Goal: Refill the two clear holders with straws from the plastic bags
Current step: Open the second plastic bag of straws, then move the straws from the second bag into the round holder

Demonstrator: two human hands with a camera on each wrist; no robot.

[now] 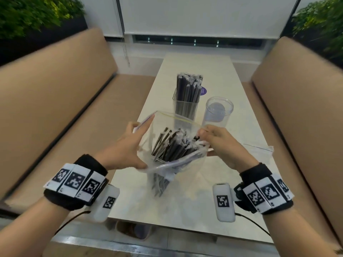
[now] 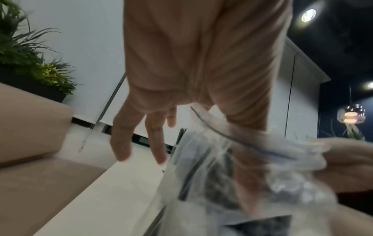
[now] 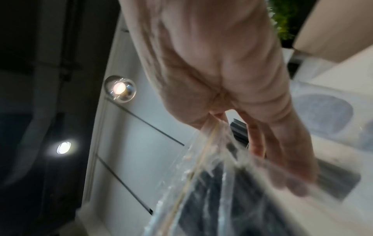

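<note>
A clear zip-top plastic bag (image 1: 168, 145) of individually wrapped black straws (image 1: 171, 145) stands upright on the pale counter (image 1: 185, 201), its mouth pulled wide between both hands. The left hand (image 1: 126, 147) holds the bag's left rim, the thumb low on the near edge and the index finger stretched along the far edge; in the left wrist view its fingers (image 2: 121, 143) are straight and spread, with the bag's film (image 2: 232, 143) gathered at the thumb side. The right hand (image 1: 224, 145) pinches the right rim of the bag, fingers (image 1: 206, 133) curled together on the plastic just above the straw tops; the right wrist view shows the crumpled film (image 3: 201, 159) drawn out from under those fingers (image 3: 288, 159), though blur hides the exact grip. Behind the bag, toward the middle of the counter, a square clear holder (image 1: 185, 106) is packed with upright wrapped straws that rise well above its rim. Just right of it stands a round clear holder (image 1: 217, 114) with nothing visible inside. A second flat plastic bag (image 1: 259, 147) lies on the counter behind the right hand. Tan upholstered benches (image 1: 55, 108) run along both sides.
</note>
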